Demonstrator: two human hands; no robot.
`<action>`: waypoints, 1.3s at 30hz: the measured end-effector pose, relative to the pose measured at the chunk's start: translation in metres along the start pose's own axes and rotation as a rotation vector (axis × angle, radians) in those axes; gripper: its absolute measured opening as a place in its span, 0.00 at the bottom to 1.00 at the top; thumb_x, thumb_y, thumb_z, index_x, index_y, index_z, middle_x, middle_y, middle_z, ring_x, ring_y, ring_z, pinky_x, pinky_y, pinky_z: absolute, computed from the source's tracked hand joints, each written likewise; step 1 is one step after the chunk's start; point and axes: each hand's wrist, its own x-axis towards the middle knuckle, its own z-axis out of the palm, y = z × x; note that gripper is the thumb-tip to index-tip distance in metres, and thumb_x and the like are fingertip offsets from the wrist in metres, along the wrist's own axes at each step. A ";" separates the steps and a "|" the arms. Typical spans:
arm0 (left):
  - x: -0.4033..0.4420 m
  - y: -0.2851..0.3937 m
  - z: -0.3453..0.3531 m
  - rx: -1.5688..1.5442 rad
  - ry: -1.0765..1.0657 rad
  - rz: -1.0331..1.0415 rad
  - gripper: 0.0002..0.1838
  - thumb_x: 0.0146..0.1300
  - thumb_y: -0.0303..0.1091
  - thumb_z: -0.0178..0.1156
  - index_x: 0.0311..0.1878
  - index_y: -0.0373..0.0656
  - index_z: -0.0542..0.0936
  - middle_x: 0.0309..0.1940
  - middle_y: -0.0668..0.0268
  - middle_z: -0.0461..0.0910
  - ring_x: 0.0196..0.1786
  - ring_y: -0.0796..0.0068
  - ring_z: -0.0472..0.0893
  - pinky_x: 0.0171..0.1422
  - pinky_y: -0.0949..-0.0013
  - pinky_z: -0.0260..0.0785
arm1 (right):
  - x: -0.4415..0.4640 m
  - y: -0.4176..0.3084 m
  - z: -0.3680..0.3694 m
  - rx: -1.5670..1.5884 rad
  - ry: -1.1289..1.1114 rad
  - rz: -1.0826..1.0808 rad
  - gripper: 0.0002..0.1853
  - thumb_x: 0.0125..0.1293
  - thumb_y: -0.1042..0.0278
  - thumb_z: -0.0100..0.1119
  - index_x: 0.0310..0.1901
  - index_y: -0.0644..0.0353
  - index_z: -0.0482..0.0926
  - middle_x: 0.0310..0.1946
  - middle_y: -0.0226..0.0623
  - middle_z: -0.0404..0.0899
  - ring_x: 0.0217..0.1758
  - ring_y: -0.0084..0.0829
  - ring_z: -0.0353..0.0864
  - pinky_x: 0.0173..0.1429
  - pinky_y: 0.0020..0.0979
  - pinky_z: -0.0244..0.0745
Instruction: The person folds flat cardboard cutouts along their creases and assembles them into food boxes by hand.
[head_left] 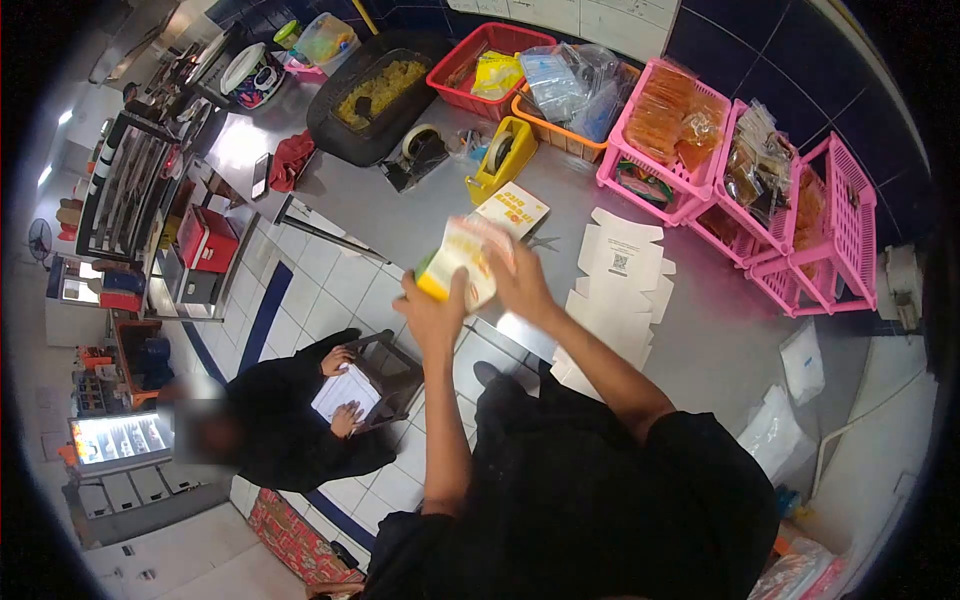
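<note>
My left hand [437, 308] is closed round the lower left side of a small white and yellow printed carton [462, 262], which is tilted above the counter's front edge. My right hand [520, 285] touches the carton's upper right side, its fingers partly blurred. Just behind the hands a printed box [512, 210] lies on the steel counter [565, 190]. To the right are flat white unfolded cartons [618, 290], one with a printed code. A yellow tape dispenser [503, 160] stands behind the printed box.
Pink baskets [735, 195] with packets stand at the right, a red basket [455, 85] and an orange basket [560, 135] at the back. A black tray [335, 125] holds food. At the left, a seated person [310, 410] has both hands on papers.
</note>
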 end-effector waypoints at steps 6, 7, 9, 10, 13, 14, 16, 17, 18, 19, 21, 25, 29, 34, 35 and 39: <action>0.071 0.026 0.067 0.352 -0.052 0.080 0.55 0.51 0.73 0.63 0.66 0.30 0.68 0.59 0.34 0.64 0.54 0.34 0.80 0.55 0.48 0.77 | 0.093 0.121 -0.058 -0.322 0.093 0.156 0.25 0.64 0.57 0.66 0.55 0.69 0.78 0.49 0.54 0.83 0.53 0.51 0.83 0.58 0.43 0.77; 0.075 0.031 0.077 0.364 -0.084 0.079 0.55 0.51 0.73 0.62 0.65 0.29 0.68 0.59 0.34 0.64 0.54 0.34 0.80 0.55 0.48 0.78 | 0.100 0.126 -0.065 -0.395 0.065 0.173 0.27 0.63 0.56 0.67 0.56 0.68 0.77 0.50 0.54 0.82 0.54 0.52 0.82 0.59 0.43 0.76; 0.077 0.032 0.095 0.370 -0.151 0.061 0.54 0.51 0.75 0.59 0.61 0.28 0.71 0.59 0.38 0.65 0.56 0.38 0.79 0.57 0.44 0.74 | 0.101 0.133 -0.075 -0.677 0.070 0.307 0.30 0.61 0.54 0.69 0.58 0.67 0.76 0.53 0.55 0.80 0.57 0.52 0.80 0.61 0.44 0.75; 0.080 0.032 0.105 0.420 -0.115 0.096 0.53 0.52 0.76 0.58 0.60 0.29 0.72 0.59 0.38 0.66 0.57 0.38 0.77 0.59 0.42 0.71 | 0.101 0.135 -0.081 -0.818 0.076 0.374 0.31 0.60 0.53 0.69 0.59 0.66 0.75 0.55 0.56 0.78 0.59 0.52 0.79 0.62 0.45 0.75; 0.074 0.030 0.130 0.510 -0.022 0.219 0.51 0.53 0.76 0.57 0.58 0.31 0.74 0.57 0.40 0.69 0.59 0.39 0.74 0.63 0.35 0.64 | 0.077 0.113 -0.107 -0.992 0.180 0.268 0.34 0.58 0.48 0.71 0.57 0.67 0.75 0.58 0.57 0.75 0.60 0.52 0.78 0.62 0.46 0.75; 0.070 0.031 0.137 0.492 0.016 0.262 0.51 0.53 0.76 0.58 0.58 0.31 0.74 0.56 0.42 0.70 0.59 0.40 0.74 0.63 0.34 0.63 | 0.066 0.106 -0.113 -1.051 0.207 0.227 0.35 0.57 0.47 0.72 0.56 0.68 0.75 0.59 0.57 0.74 0.60 0.52 0.77 0.62 0.46 0.74; 0.068 0.037 0.143 0.453 0.072 0.318 0.51 0.53 0.76 0.59 0.60 0.32 0.72 0.53 0.43 0.72 0.59 0.41 0.73 0.63 0.34 0.61 | 0.039 0.108 -0.134 -1.121 0.310 0.353 0.31 0.55 0.45 0.72 0.49 0.64 0.77 0.51 0.54 0.80 0.54 0.49 0.82 0.56 0.46 0.77; 0.063 0.038 0.143 0.440 0.076 0.330 0.53 0.52 0.75 0.60 0.63 0.32 0.70 0.52 0.43 0.73 0.59 0.41 0.73 0.64 0.34 0.61 | 0.025 0.097 -0.143 -1.115 0.254 0.522 0.30 0.55 0.44 0.73 0.47 0.63 0.78 0.47 0.52 0.82 0.52 0.48 0.83 0.54 0.46 0.78; 0.054 0.038 0.141 0.426 0.074 0.342 0.54 0.52 0.75 0.60 0.65 0.32 0.69 0.51 0.43 0.74 0.59 0.41 0.74 0.64 0.35 0.60 | 0.010 0.089 -0.149 -1.104 0.197 0.697 0.30 0.54 0.43 0.73 0.46 0.62 0.78 0.44 0.50 0.83 0.49 0.48 0.84 0.53 0.46 0.78; 0.047 0.042 0.137 0.435 0.023 0.373 0.56 0.51 0.75 0.61 0.68 0.33 0.66 0.51 0.43 0.74 0.59 0.42 0.73 0.65 0.35 0.60 | 0.001 0.090 -0.153 -1.113 0.201 0.691 0.30 0.54 0.42 0.73 0.45 0.61 0.78 0.42 0.49 0.84 0.47 0.48 0.85 0.51 0.46 0.79; 0.039 0.045 0.118 0.463 -0.069 0.434 0.61 0.49 0.75 0.63 0.74 0.36 0.59 0.51 0.44 0.74 0.59 0.42 0.73 0.65 0.35 0.59 | -0.012 0.100 -0.154 -1.116 0.206 0.674 0.30 0.52 0.40 0.73 0.43 0.60 0.78 0.36 0.47 0.85 0.43 0.47 0.86 0.47 0.45 0.79; 0.031 0.039 0.100 0.475 -0.168 0.592 0.63 0.46 0.68 0.70 0.78 0.40 0.55 0.50 0.48 0.72 0.54 0.48 0.73 0.63 0.35 0.58 | -0.015 0.113 -0.161 -1.045 0.218 0.650 0.30 0.52 0.40 0.74 0.42 0.60 0.79 0.37 0.47 0.85 0.40 0.47 0.86 0.46 0.44 0.79; 0.014 0.049 0.109 0.603 -0.117 0.534 0.62 0.46 0.65 0.72 0.78 0.42 0.54 0.50 0.49 0.72 0.53 0.51 0.73 0.62 0.40 0.60 | -0.014 0.115 -0.174 -0.912 0.137 0.695 0.26 0.55 0.43 0.71 0.40 0.59 0.80 0.34 0.47 0.86 0.39 0.46 0.87 0.46 0.43 0.79; 0.007 0.058 0.130 0.662 -0.104 0.461 0.54 0.46 0.61 0.71 0.70 0.36 0.63 0.51 0.50 0.71 0.53 0.53 0.72 0.55 0.45 0.65 | -0.023 0.127 -0.183 -0.762 0.157 0.585 0.17 0.62 0.53 0.64 0.38 0.61 0.81 0.32 0.50 0.85 0.40 0.48 0.86 0.47 0.45 0.79; 0.008 0.060 0.133 0.667 -0.107 0.450 0.52 0.46 0.61 0.70 0.68 0.36 0.64 0.51 0.51 0.71 0.53 0.54 0.72 0.55 0.45 0.65 | -0.023 0.131 -0.186 -0.770 0.167 0.576 0.16 0.63 0.55 0.62 0.38 0.63 0.81 0.32 0.51 0.85 0.40 0.49 0.86 0.48 0.46 0.78; 0.007 0.063 0.132 0.675 -0.084 0.458 0.48 0.46 0.59 0.70 0.64 0.35 0.67 0.51 0.51 0.71 0.54 0.53 0.72 0.55 0.46 0.65 | -0.030 0.141 -0.184 -0.822 0.214 0.490 0.15 0.67 0.59 0.57 0.39 0.65 0.79 0.29 0.49 0.83 0.35 0.48 0.84 0.41 0.45 0.76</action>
